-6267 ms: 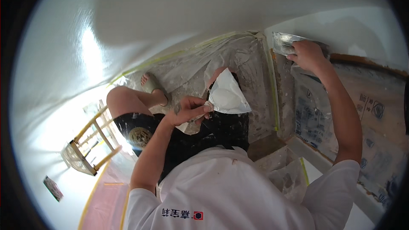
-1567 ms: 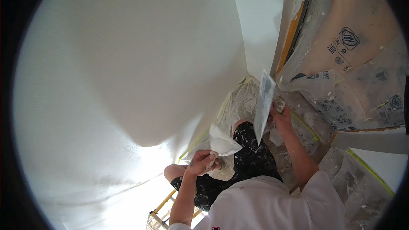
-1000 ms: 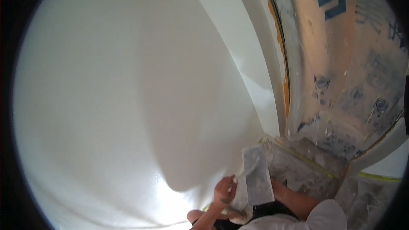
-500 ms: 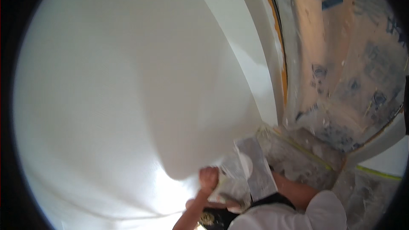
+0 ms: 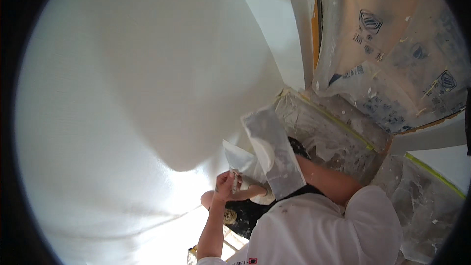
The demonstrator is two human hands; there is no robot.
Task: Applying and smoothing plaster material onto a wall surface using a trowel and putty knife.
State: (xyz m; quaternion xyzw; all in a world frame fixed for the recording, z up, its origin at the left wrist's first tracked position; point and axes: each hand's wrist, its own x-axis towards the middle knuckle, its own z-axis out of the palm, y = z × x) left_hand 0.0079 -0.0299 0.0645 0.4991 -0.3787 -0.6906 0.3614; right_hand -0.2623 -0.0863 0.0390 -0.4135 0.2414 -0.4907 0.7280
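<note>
My left hand (image 5: 225,184) is closed around the handle of a plastering trowel (image 5: 239,157), whose pale blade points up toward the smooth white wall (image 5: 147,93). Whether the blade touches the wall I cannot tell. Just right of it a flat grey rectangular plaster hawk (image 5: 287,167) lies across in front of my body, with a mound of white plaster (image 5: 263,153) along its left side. My right forearm (image 5: 324,176) runs under the hawk and carries it; the right hand is hidden beneath the plate.
Translucent plastic sheeting (image 5: 324,132) with a yellow-green tape strip (image 5: 338,120) covers the surface to the right. More printed sheeting (image 5: 392,68) hangs at the upper right, beside a white curved wall edge (image 5: 279,34). A bare leg and shoe (image 5: 252,191) show below the trowel.
The whole view has shifted, so my body and the hawk sit higher in it. My left hand, blurred before, has turned, and the trowel's blade now shows plainly.
</note>
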